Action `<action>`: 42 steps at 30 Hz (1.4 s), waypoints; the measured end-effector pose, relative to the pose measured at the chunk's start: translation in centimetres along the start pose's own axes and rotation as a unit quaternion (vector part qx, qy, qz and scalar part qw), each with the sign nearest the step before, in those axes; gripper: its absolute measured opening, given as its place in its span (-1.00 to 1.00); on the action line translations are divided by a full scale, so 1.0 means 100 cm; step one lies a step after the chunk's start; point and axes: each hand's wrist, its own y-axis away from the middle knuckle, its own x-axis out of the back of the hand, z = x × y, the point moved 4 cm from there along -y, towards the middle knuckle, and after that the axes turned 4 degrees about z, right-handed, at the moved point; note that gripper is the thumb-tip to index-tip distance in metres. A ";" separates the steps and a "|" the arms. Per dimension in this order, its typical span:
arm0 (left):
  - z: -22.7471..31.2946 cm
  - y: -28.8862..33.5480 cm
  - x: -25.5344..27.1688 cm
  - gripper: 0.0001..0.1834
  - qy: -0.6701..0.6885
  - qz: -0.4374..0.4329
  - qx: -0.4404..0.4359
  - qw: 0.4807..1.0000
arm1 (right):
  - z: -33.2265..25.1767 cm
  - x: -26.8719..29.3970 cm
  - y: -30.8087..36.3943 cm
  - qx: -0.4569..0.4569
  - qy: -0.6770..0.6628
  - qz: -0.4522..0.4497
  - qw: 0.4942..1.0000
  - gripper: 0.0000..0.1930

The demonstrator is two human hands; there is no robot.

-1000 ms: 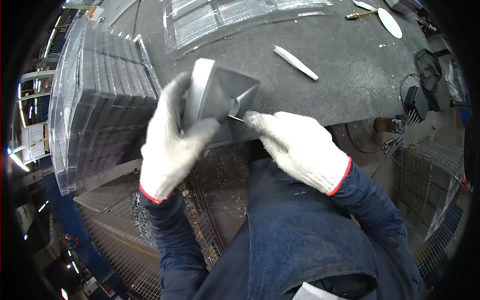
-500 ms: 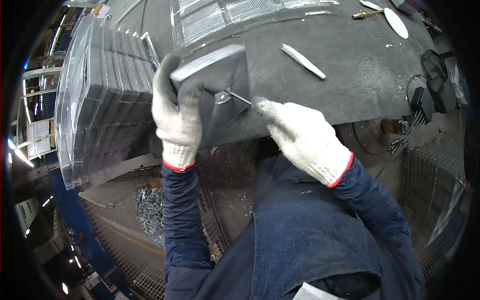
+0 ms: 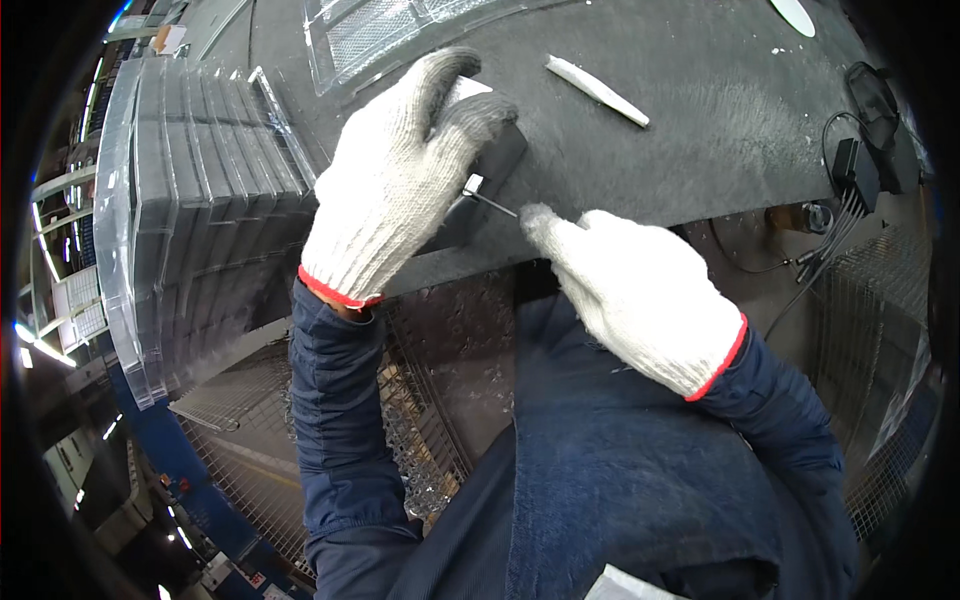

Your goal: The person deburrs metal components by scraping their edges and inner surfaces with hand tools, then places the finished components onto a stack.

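Note:
My left hand [image 3: 385, 180], in a white knit glove with a grey-soiled thumb and fingertips, is closed around a dark, angular block-like piece [image 3: 500, 155]. The glove covers most of that piece, but a strip of its pale face shows between the fingers. A small bright fitting [image 3: 473, 185] sits at the piece's near side. From it a thin metal rod [image 3: 496, 207] runs toward my right hand [image 3: 640, 290], also gloved. Its thumb and forefinger pinch the rod's outer end, and the other fingers are curled.
A stack of clear plastic trays [image 3: 190, 180] stands at the left of the dark table [image 3: 740, 130]. Another clear tray [image 3: 370, 40] lies at the back. On the tabletop rests a white rolled strip [image 3: 597, 90]. Cables [image 3: 830, 235] hang at the right; a wire basket [image 3: 240, 470] stands below left.
My left hand has turned over the dark piece, and its back now hides most of it. The pale face has swung mostly out of sight. My right hand still pinches the rod, slightly lower.

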 end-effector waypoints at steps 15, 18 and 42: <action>-0.007 -0.004 0.002 -0.44 -0.034 0.056 -0.077 0.995 | -0.004 -0.019 -0.007 0.013 0.096 -0.006 0.995 -0.49; -0.010 -0.012 0.007 -0.42 0.021 0.025 -0.097 0.995 | 0.003 -0.026 -0.005 0.031 0.086 0.039 0.995 -0.46; -0.004 0.001 -0.004 -0.43 -0.043 0.068 -0.061 0.995 | -0.006 -0.045 -0.005 -0.007 0.075 0.067 0.995 -0.86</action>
